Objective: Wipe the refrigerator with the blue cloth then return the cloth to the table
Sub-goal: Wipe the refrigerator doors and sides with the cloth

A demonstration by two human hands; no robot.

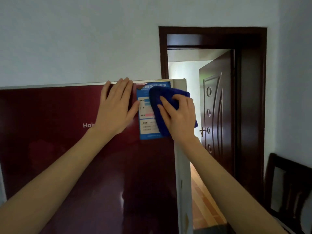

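Two bare forearms reach up from the bottom edge. The left hand (114, 112) lies flat on the glossy dark red refrigerator door (59, 149), its fingers straight and close together, holding nothing. Its fingertips touch the thin silver trim strip (50, 85) along the door's top edge.

Just right of the left thumb, the right hand (179, 119) holds the bunched blue microfibre cloth (162, 97) against the door. Its fingers are bent into the fabric, and the cloth bulges out above the fingertips. A corner of the cloth shows to the right of the wrist.

Under the cloth and those fingers is a blue rectangular paper label (145, 115). It has white Chinese characters across its top and pale panels of print too blurred to read. White lettering (88, 125) just below the left hand's heel reads "Hai", and the wrist hides the rest.

Right of the right-hand fingers the refrigerator's white side panel (183, 166) runs downward. Beyond it a dark brown carved wooden door (217, 107) stands open in a dark door frame (249, 81), over a brown floor (202, 200). A pale wall (76, 39) rises above the fingertips.
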